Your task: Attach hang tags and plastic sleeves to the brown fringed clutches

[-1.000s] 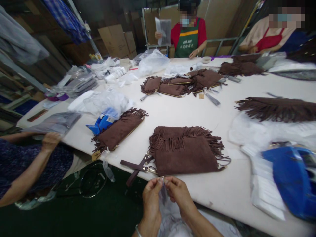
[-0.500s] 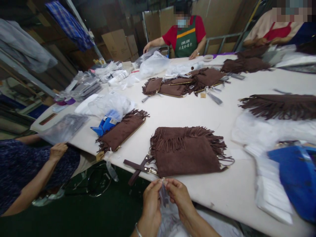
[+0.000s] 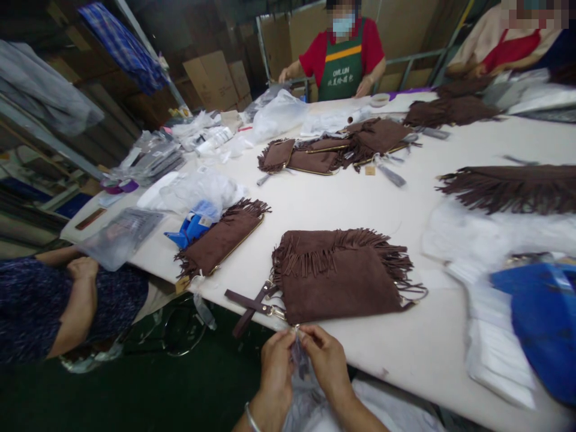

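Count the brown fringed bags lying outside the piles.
3: front-centre bag, left bag beside the blue dispenser, and right bag, cut off by the frame, so others may be hidden there.

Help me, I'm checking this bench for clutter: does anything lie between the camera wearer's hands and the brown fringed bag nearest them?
Nothing visible does. The left hand and right hand are at the near left corner of the bag, pinching a plastic-covered strip there. The dark strap lies to their left, beside that path.
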Motion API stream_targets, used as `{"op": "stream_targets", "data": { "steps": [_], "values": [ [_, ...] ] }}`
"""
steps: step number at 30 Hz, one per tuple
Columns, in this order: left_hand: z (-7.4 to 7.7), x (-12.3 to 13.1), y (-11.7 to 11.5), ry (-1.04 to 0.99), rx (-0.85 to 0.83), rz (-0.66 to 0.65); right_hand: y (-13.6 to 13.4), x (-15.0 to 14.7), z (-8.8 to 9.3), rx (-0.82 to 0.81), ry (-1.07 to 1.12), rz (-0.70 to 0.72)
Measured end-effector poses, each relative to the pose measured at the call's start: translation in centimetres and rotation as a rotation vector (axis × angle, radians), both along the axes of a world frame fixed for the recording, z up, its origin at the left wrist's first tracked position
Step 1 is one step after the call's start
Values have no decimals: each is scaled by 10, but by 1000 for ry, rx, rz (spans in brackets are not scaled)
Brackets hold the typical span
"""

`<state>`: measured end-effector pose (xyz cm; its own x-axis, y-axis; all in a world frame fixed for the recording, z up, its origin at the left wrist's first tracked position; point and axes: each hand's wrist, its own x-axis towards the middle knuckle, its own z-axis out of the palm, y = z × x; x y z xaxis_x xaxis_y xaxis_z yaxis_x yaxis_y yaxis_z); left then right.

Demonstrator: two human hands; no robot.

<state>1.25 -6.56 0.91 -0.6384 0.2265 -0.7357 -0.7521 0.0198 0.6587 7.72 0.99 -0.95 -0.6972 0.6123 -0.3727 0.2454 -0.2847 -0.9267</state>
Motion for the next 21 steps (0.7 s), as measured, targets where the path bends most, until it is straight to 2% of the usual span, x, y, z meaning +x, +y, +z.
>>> {"op": "stream_targets", "data": {
  "steps": [5,9,14,18,21],
  "values": [
    [4,0,0,24,-45,-105,2,5,5,304,-55,118],
    [2,-4,-5,-61,-30,-199,6,8,5,391,-90,199],
    [-2,-12,-10,-231,67,-239,11,9,-1,281,-65,230],
    [1,-11,-6,-338,222,-202,10,6,-10,138,-56,178],
    [3,-6,-3,-354,254,-149,8,4,-17,59,-71,150]
  ]
}}
